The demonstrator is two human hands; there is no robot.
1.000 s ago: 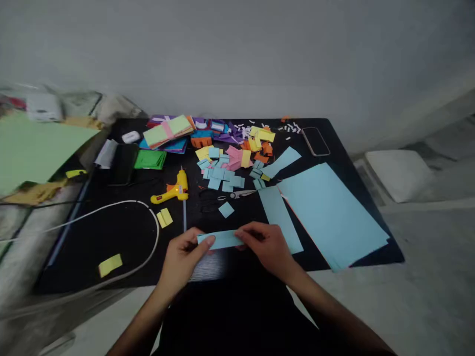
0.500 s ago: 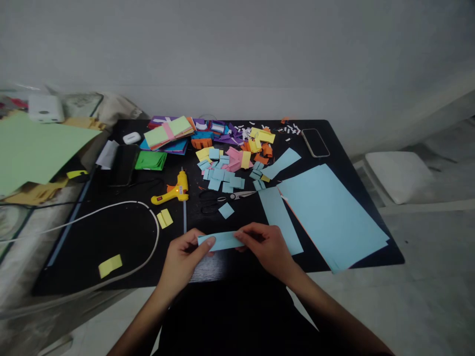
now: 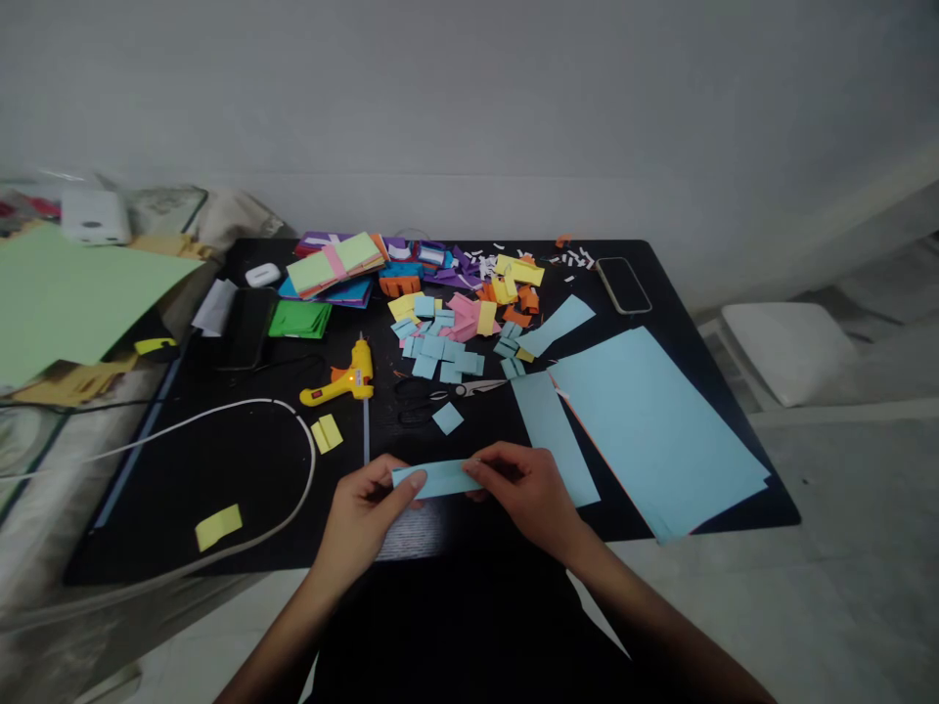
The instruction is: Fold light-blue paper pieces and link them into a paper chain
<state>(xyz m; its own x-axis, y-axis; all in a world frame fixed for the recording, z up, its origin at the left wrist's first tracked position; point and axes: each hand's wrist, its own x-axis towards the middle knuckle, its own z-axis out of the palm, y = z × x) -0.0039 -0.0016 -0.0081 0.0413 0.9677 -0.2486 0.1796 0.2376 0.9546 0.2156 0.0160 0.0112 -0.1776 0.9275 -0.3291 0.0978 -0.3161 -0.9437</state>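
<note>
A narrow light-blue paper strip [image 3: 438,478] is held between both hands above the near edge of the black table [image 3: 242,460]. My left hand [image 3: 365,513] pinches its left end, thumb on top. My right hand [image 3: 526,494] pinches its right end with fingers curled. Black-handled scissors [image 3: 440,393] lie just beyond the strip. A yellow glue gun [image 3: 339,378] rests to their left. Large light-blue sheets [image 3: 649,420] lie to the right of my right hand.
Several small cut paper pieces in blue, pink, yellow and orange [image 3: 451,328] are heaped at mid-table, with stacked coloured paper [image 3: 334,262] behind. A white cable [image 3: 293,430] loops on the left. A phone [image 3: 623,284] lies at the far right. A green sheet [image 3: 66,293] overhangs the left side.
</note>
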